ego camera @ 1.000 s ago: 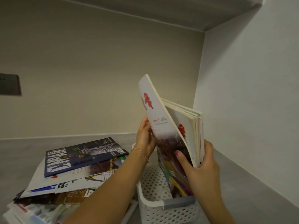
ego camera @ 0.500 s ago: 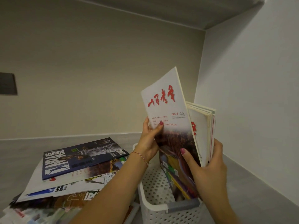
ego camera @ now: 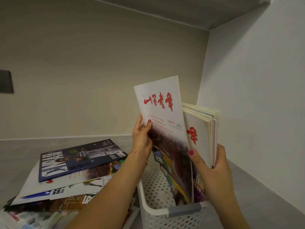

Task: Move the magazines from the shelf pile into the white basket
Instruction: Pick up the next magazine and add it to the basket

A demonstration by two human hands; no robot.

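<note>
I see one white basket with several magazines upright inside, long axis vertical. My left hand pinches the front magazine; my right hand grips the rest. One pile lies left of it.

The left forearm is covering the near right corner of the magazine pile, whose lowest issues are blurring and running off the lower left of the frame. The front magazine is hiding the covers behind it and the white basket floor. The right hand fingers are lying unseen behind the stack. The small print is too small to read.
</note>
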